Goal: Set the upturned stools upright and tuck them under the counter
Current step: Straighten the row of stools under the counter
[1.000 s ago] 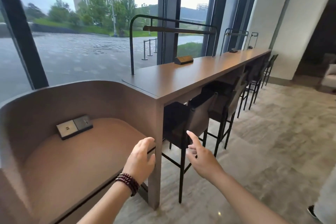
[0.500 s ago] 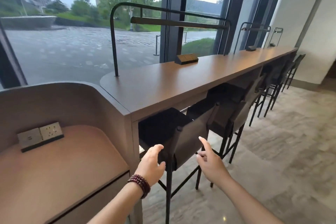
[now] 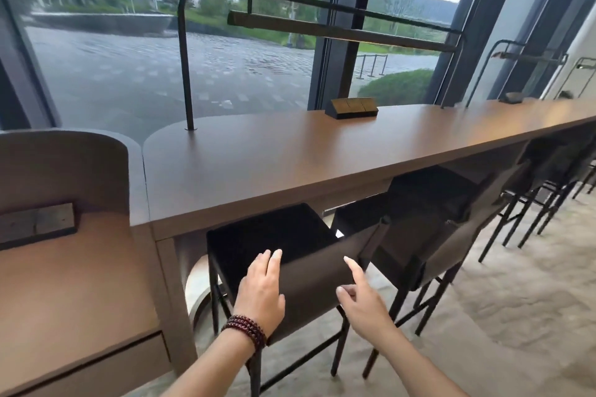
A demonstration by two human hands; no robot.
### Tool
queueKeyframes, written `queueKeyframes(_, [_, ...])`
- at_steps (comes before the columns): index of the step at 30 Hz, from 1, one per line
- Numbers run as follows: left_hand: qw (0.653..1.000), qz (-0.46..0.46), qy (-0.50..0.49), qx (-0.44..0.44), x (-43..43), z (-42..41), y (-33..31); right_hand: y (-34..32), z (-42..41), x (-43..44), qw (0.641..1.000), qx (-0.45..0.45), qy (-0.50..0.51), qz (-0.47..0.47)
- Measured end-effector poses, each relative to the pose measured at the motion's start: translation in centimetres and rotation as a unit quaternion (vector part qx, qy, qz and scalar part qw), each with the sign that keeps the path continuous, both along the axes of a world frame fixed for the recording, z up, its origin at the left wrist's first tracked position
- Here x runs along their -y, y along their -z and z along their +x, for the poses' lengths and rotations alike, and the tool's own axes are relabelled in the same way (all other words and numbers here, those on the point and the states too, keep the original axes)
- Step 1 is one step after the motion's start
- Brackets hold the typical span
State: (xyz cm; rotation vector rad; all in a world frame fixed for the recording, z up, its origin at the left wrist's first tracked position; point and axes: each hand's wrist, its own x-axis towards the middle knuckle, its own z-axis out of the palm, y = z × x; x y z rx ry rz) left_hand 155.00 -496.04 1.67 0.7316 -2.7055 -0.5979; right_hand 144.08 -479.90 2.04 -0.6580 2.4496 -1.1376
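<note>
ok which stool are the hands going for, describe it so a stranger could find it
Follow the long brown counter to its near end, by the curved booth. The stool tucked there is first in the row, with both hands, left hand and right hand, open at its low backrest.

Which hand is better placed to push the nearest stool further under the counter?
Probably the left hand: its fingers already reach the stool at the backrest's top edge. The right hand hangs beside it, one finger pointing.

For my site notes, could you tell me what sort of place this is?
Probably a lobby or lounge work bar: a long window counter with bar stools beneath, slim desk lamps and a power socket block.
</note>
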Motion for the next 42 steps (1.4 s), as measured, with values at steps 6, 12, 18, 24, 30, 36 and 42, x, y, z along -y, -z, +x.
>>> queueKeyframes(6, [0.979,-0.097,-0.015,0.176,1.8,-4.9,1.4,2.1,-8.0,4.2,0.982,0.14,0.09,-0.087])
queueKeyframes(12, [0.951,-0.143,-0.04,0.271,2.2,-7.3,1.3,3.0,-14.0,6.3,0.937,0.269,0.188,-0.12])
queueKeyframes(18, [0.96,-0.161,-0.055,0.22,1.8,-7.2,1.6,4.7,-19.1,6.4,0.898,0.348,0.232,-0.137])
queueKeyframes(24, [0.962,-0.205,-0.057,0.171,2.2,-6.7,2.4,5.0,-20.4,7.6,0.898,0.352,0.185,-0.188])
queueKeyframes(30, [0.963,-0.213,-0.063,0.153,3.6,-6.6,2.1,4.6,-19.9,8.0,0.886,0.37,0.171,-0.223])
queueKeyframes(36, [0.958,-0.194,-0.082,0.197,5.0,-5.3,2.2,4.2,-17.4,8.5,0.883,0.384,0.156,-0.22])
queueKeyframes(42, [0.946,-0.152,-0.119,0.26,4.5,-5.6,0.4,4.1,-17.5,8.7,0.904,0.354,0.145,-0.191])
